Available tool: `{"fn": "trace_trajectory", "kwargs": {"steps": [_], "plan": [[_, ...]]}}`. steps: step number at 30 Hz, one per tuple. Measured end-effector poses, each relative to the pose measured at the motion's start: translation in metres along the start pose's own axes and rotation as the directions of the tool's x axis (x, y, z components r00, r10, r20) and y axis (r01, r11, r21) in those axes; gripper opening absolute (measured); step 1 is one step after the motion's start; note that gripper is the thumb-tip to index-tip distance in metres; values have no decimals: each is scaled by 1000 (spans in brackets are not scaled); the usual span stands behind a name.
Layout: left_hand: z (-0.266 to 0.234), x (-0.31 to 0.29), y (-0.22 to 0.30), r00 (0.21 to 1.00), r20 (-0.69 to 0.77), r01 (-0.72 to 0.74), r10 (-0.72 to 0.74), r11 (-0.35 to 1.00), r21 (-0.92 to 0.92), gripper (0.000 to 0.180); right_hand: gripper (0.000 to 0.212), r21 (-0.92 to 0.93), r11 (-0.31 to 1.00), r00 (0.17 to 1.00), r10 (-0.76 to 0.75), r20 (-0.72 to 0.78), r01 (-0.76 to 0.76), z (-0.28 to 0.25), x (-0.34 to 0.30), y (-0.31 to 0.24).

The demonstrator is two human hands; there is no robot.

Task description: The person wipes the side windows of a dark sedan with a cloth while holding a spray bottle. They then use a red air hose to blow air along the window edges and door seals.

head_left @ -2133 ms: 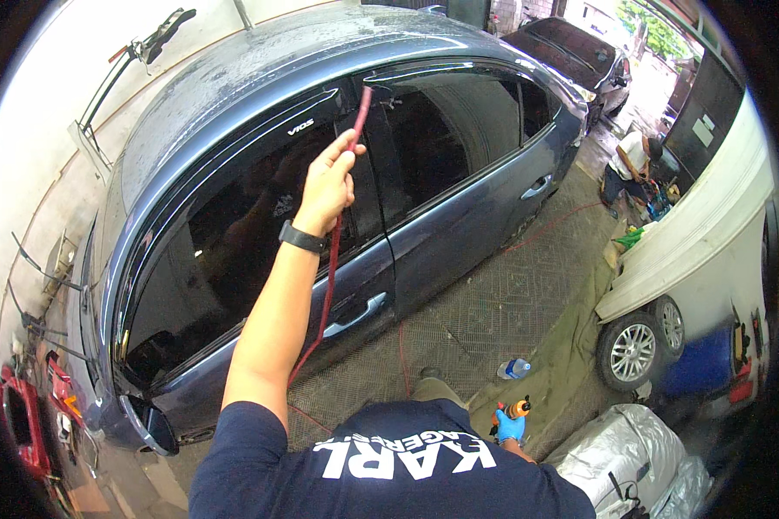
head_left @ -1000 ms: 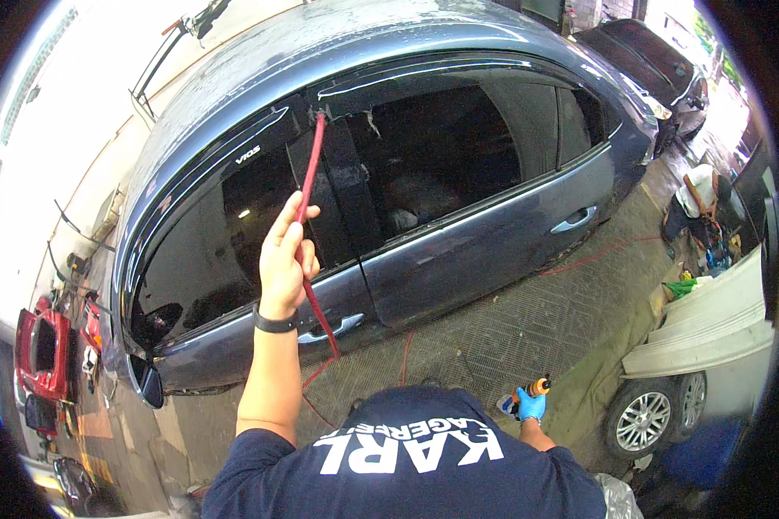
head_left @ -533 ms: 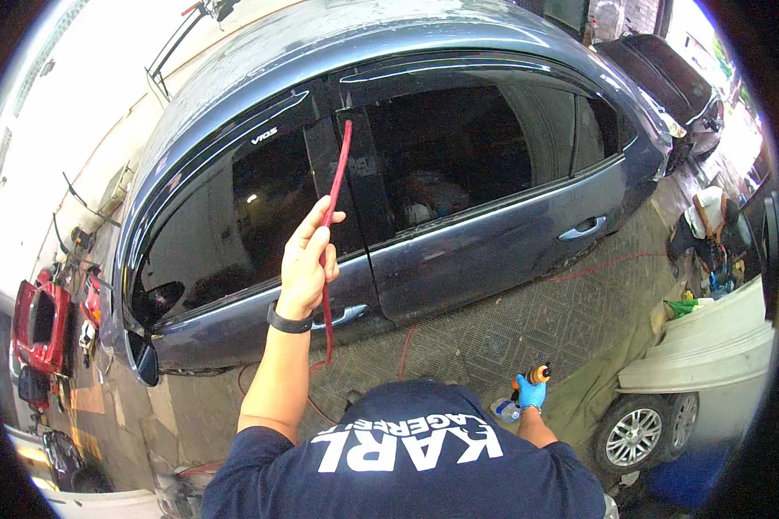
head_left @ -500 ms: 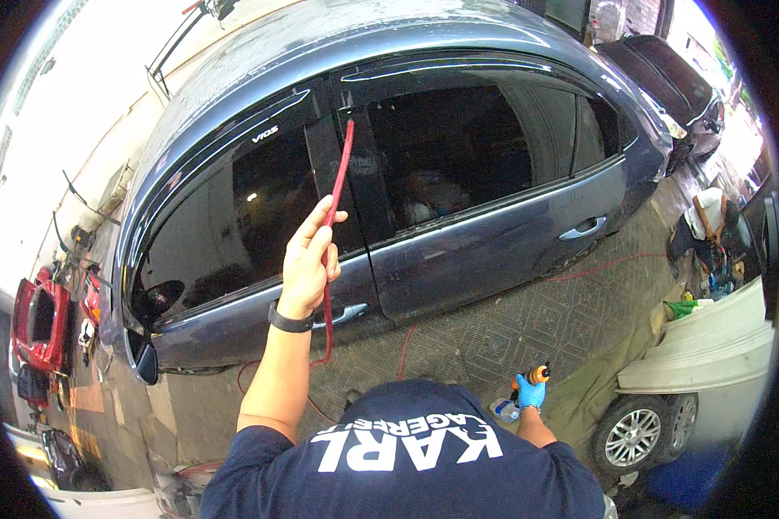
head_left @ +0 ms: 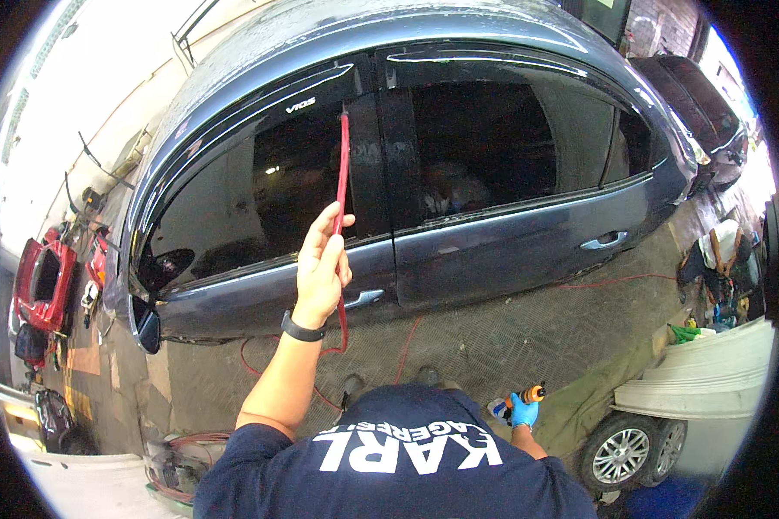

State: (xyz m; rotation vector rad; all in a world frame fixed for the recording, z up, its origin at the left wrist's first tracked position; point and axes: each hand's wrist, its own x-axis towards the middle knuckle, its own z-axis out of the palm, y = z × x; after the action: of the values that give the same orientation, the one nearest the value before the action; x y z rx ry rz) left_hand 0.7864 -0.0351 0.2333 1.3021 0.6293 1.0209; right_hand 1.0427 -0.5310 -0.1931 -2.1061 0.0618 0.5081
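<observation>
My bare left hand (head_left: 325, 268), with a dark band at the wrist, is closed around a thin red hose (head_left: 343, 169). The hose's upper end points at the top rear corner of the front door window on a dark blue-grey car (head_left: 511, 251). Below the hand, the hose hangs past the front door handle (head_left: 363, 298) and bends. My right hand (head_left: 523, 412), in a blue glove, is held low at my side, away from the car. Its fingers wrap around an orange bottle-like thing with a black tip (head_left: 531, 394). A blue-and-white item (head_left: 498, 410) shows beside that glove, partly hidden.
Thin red hose (head_left: 408, 346) trails over the patterned floor. At right are stacked pale bumpers (head_left: 701, 376), wheels (head_left: 619, 456) and a crouching person (head_left: 717, 259). A red car panel (head_left: 45, 285) stands at far left. Another dark car (head_left: 692, 104) is behind.
My left hand has carried the hose forward along the car, its end passing from the door pillar to the front window's rear edge. The whole view has shifted. Both hands keep their hold.
</observation>
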Motion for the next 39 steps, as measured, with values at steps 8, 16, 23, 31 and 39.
{"fn": "trace_trajectory", "kwargs": {"steps": [8, 16, 23, 31, 39], "plan": [[-5, 15, 6, 999, 46, 5, -7, 999, 33, 48, 51, 16, 996, 996, -86, 31, 86, 14, 10, 0], [-9, 22, -7, 996, 88, 1, -3, 1000, 15, 48, 57, -31, 999, 999, -34, 23, 35, 26, 11, -21], [-10, 26, -5, 996, 92, 1, -1, 1000, -9, 48, 56, -30, 998, 997, -45, 63, 47, 17, 0, -7], [-4, 31, -11, 998, 63, -15, 14, 1000, 18, 49, 47, 4, 999, 999, -38, 34, 38, 12, 2, -10], [-6, 28, -11, 1000, 30, -5, 4, 1000, 25, 48, 56, -42, 999, 998, 27, 60, -25, 11, 17, -14]]}}
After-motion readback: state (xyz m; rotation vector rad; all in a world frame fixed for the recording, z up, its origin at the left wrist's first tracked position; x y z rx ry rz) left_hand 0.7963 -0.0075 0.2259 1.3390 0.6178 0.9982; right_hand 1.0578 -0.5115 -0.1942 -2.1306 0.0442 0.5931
